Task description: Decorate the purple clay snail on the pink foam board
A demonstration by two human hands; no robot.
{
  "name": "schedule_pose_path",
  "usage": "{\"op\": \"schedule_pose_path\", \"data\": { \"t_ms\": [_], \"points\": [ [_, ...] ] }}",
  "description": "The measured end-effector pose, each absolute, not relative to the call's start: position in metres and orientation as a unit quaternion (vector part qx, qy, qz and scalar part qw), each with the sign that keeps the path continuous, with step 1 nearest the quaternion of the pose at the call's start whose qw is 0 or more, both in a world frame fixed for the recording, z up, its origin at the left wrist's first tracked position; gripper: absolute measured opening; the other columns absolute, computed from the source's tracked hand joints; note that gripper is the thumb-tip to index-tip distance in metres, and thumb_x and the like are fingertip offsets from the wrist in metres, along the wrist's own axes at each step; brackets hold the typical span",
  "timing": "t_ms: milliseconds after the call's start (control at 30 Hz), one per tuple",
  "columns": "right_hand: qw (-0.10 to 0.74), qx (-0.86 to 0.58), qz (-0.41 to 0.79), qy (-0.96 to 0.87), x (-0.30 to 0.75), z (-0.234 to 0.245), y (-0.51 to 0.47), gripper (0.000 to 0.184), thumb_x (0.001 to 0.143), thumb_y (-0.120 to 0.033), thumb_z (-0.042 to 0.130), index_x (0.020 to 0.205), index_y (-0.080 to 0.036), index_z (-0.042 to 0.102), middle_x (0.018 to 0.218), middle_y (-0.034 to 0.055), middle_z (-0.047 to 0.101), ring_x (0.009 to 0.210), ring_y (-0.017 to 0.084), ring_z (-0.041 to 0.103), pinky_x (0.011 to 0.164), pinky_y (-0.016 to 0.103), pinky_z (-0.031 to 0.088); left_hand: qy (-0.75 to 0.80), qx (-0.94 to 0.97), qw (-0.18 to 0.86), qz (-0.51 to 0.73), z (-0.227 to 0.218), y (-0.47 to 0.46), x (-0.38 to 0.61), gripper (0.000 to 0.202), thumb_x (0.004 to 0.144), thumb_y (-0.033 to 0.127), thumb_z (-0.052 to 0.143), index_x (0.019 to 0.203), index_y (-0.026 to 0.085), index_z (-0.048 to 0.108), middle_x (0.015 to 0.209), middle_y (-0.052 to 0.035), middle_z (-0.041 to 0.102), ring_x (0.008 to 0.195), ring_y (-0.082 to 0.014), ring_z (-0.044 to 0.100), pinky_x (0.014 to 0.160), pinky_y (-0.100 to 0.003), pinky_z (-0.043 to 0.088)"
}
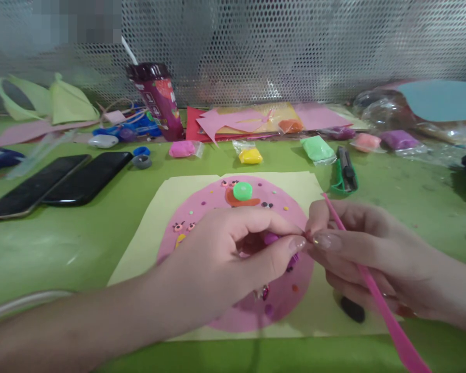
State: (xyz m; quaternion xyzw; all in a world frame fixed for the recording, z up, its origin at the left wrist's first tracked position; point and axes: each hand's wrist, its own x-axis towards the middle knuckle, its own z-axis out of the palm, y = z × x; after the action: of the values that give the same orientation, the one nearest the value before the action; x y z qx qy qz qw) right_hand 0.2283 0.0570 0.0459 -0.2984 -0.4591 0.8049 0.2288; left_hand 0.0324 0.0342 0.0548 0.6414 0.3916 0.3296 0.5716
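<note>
We look through one head-worn camera, from above the near side of the disc (233,317), facing forward and down across the counter (73,248). We are close to the disc, near enough for its small dots (295,288) to show. Past the disc, our view flattens out and ends at the mesh (295,52) behind it.

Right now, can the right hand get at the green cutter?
Probably yes: the green cutter lies just beyond the right hand, with nothing seen lying between them. But that hand has a pink tool in its fingers, so it may need freeing first.
</note>
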Motion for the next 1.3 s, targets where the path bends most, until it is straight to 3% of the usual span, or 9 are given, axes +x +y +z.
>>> {"op": "schedule_pose_path", "data": {
  "t_ms": [467,700,833,1033,1300],
  "points": [
    [0.228,-0.287,0.804,-0.468,0.2282,0.0467,0.0577,0.011,0.086,-0.027,0.061,0.075,-0.023,0.062,0.039,-0.0117,0.037,0.026,0.002,0.021,0.027,0.011,0.027,0.395,0.647,0.563,0.33,0.0514,0.0321,0.0312,0.012,0.087,0.016,0.053,0.082,0.02,0.062,0.052,0.0113,0.049,0.034,0.0009,0.04,0.032,-0.009,0.031],
    [0.193,-0.305,0.784,-0.505,0.2296,0.045,0.0568,0.012,0.085,-0.026,0.061,0.075,-0.022,0.059,0.039,-0.0103,0.042,0.027,0.004,0.034,0.028,0.011,0.031,0.389,0.67,0.542,0.325,0.0551,0.0348,0.0288,0.02,0.09,0.019,0.05,0.071,0.018,0.056,0.053,0.0105,0.046,0.042,0.0013,0.042,0.041,-0.005,0.034],
    [0.199,-0.252,0.834,-0.449,0.2292,0.0443,0.0599,0.007,0.088,-0.027,0.058,0.083,-0.023,0.059,0.041,-0.0117,0.038,0.026,0.002,0.025,0.026,0.01,0.026,0.38,0.642,0.586,0.316,0.0574,0.0353,0.0298,0.017,0.09,0.02,0.05,0.074,0.02,0.057,0.051,0.0104,0.047,0.04,0.0,0.044,0.039,-0.006,0.036],
    [0.145,-0.168,0.9,-0.375,0.2313,0.0447,0.0601,0.006,0.092,-0.024,0.047,0.094,-0.027,0.052,0.046,-0.0129,0.034,0.028,0.002,0.019,0.029,0.009,0.029,0.383,0.635,0.58,0.337,0.0551,0.0337,0.0303,0.015,0.09,0.029,0.053,0.079,0.022,0.062,0.051,0.0103,0.048,0.038,-0.0004,0.043,0.038,-0.007,0.035],
    [0.147,-0.147,0.927,-0.311,0.2312,0.0496,0.0601,0.008,0.084,-0.016,0.045,0.085,-0.023,0.043,0.042,-0.0138,0.039,0.026,0.001,0.022,0.029,0.006,0.033,0.391,0.659,0.555,0.324,0.0537,0.037,0.0308,0.015,0.089,0.029,0.054,0.081,0.023,0.065,0.055,0.0082,0.05,0.046,-0.0023,0.045,0.043,-0.007,0.035]
  ]
}}
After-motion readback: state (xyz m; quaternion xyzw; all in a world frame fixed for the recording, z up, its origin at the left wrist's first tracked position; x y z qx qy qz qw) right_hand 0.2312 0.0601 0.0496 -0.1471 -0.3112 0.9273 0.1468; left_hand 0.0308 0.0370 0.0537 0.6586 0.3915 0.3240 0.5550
